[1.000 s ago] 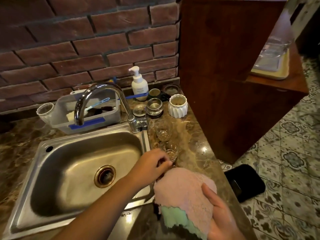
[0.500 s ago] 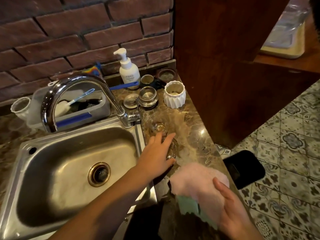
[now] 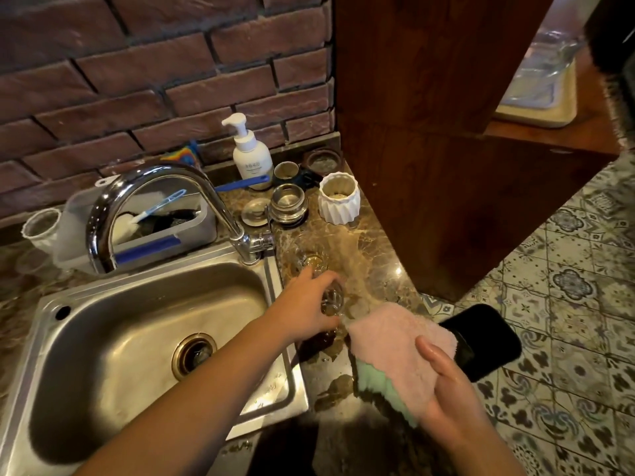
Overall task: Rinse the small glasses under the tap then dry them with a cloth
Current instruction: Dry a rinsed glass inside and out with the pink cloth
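My left hand (image 3: 305,305) grips a small clear glass (image 3: 332,298) on the marble counter just right of the steel sink (image 3: 144,324). A second small glass (image 3: 312,260) stands behind it, near the tap base. My right hand (image 3: 446,383) holds a pink and green cloth (image 3: 395,352) low over the counter's front, its thumb pressed on top. The cloth's near corner almost touches the held glass. The chrome tap (image 3: 144,187) arches over the sink with no water running.
A soap pump bottle (image 3: 251,156), metal cups (image 3: 287,202), a white ribbed cup (image 3: 339,197) and a plastic tub with brushes (image 3: 147,228) crowd the back of the counter. A dark wooden cabinet (image 3: 429,132) walls the right side. A black scale (image 3: 481,340) lies on the tiled floor.
My left hand reached forward from beside the cloth and closed round the nearer glass. The cloth in my right hand shifted slightly right. The camera view tilted down.
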`<action>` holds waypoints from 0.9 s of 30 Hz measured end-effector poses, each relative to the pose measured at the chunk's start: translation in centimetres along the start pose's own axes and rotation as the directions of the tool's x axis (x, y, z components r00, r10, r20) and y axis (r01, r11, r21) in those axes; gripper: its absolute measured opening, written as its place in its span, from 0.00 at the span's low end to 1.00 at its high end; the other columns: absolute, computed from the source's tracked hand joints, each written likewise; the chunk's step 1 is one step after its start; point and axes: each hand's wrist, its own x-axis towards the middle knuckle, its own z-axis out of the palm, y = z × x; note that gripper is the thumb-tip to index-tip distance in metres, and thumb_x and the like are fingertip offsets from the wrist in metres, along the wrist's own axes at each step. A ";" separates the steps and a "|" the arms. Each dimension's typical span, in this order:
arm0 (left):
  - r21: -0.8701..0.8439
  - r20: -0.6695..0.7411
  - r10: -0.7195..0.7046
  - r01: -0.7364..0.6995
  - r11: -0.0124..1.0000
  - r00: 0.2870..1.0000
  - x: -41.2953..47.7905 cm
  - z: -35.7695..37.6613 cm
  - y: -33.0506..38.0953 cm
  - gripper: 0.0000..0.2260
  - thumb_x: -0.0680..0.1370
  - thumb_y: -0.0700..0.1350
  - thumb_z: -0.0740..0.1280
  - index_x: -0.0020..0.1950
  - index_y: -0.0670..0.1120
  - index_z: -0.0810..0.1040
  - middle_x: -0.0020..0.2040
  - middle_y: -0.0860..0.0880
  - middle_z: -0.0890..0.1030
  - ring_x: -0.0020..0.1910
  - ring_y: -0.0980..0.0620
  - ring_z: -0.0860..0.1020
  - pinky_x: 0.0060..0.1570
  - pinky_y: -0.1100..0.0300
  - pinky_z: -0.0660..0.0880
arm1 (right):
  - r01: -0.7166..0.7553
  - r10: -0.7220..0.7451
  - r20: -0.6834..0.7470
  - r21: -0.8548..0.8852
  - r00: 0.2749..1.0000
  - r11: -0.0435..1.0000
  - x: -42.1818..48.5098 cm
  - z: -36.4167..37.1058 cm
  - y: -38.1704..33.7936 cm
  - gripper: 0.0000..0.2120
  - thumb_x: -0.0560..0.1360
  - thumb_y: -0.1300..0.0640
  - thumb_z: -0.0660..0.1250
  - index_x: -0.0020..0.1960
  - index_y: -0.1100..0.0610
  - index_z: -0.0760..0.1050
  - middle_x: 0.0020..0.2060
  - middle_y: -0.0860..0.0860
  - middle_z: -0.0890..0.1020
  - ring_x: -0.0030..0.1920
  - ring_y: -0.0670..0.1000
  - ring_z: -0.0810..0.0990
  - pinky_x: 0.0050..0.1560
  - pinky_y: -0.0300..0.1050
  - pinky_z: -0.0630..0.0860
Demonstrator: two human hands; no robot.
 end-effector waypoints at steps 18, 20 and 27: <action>-0.286 -0.283 0.106 -0.189 0.939 0.953 -17.0 -7.5 4.4 0.26 0.71 0.52 0.78 0.66 0.60 0.73 0.57 0.67 0.77 0.54 0.72 0.75 0.53 0.73 0.73 | 0.608 -0.238 0.564 -0.678 0.791 0.413 -5.2 9.6 4.7 0.38 0.69 0.21 0.51 0.68 0.42 0.74 0.59 0.40 0.82 0.62 0.39 0.78 0.62 0.37 0.73; -0.237 -0.265 0.143 -0.208 0.949 0.954 -18.4 -7.8 4.5 0.28 0.71 0.53 0.78 0.68 0.59 0.72 0.61 0.64 0.77 0.59 0.66 0.75 0.61 0.65 0.75 | 0.573 -0.219 0.537 -0.688 0.815 0.446 -6.0 10.3 4.3 0.31 0.74 0.26 0.49 0.62 0.43 0.79 0.53 0.39 0.86 0.54 0.38 0.83 0.51 0.32 0.79; -0.093 -0.072 0.377 -0.383 0.919 0.923 -22.4 -9.0 4.2 0.33 0.71 0.56 0.77 0.73 0.61 0.67 0.64 0.59 0.71 0.64 0.61 0.71 0.67 0.60 0.69 | 0.300 0.029 0.495 -0.572 0.869 0.763 -7.5 11.0 4.3 0.28 0.81 0.42 0.51 0.51 0.55 0.87 0.52 0.59 0.87 0.53 0.56 0.86 0.49 0.47 0.83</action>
